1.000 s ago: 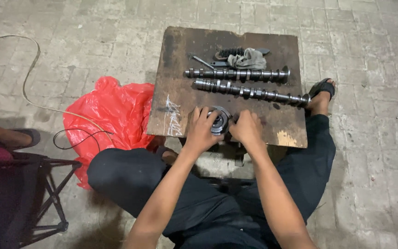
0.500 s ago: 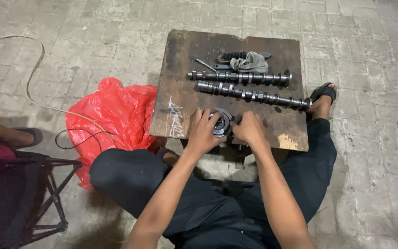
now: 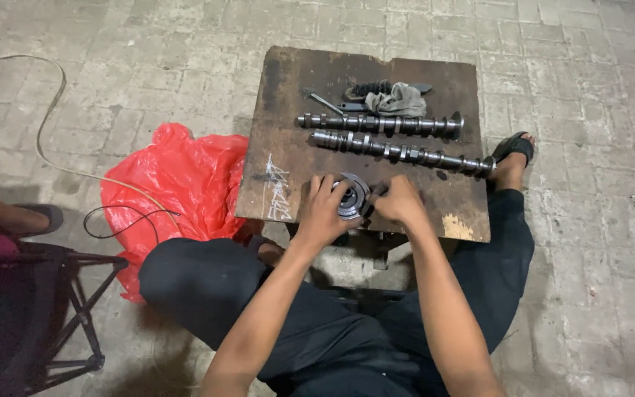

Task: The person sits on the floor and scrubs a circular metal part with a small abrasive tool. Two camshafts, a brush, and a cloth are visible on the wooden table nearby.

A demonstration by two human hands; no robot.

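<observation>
Nothing has shifted in the last second: our left hand (image 3: 323, 211) and right hand (image 3: 398, 204) stay clasped, fingers curled, around the round metal gear (image 3: 350, 195) at the wooden board's (image 3: 288, 110) near edge, below both camshafts (image 3: 380, 123).

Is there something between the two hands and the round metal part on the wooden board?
Nothing visible. The left hand and the right hand already touch the round metal part from either side. The two camshafts lie farther back on the wooden board, apart from it.
</observation>
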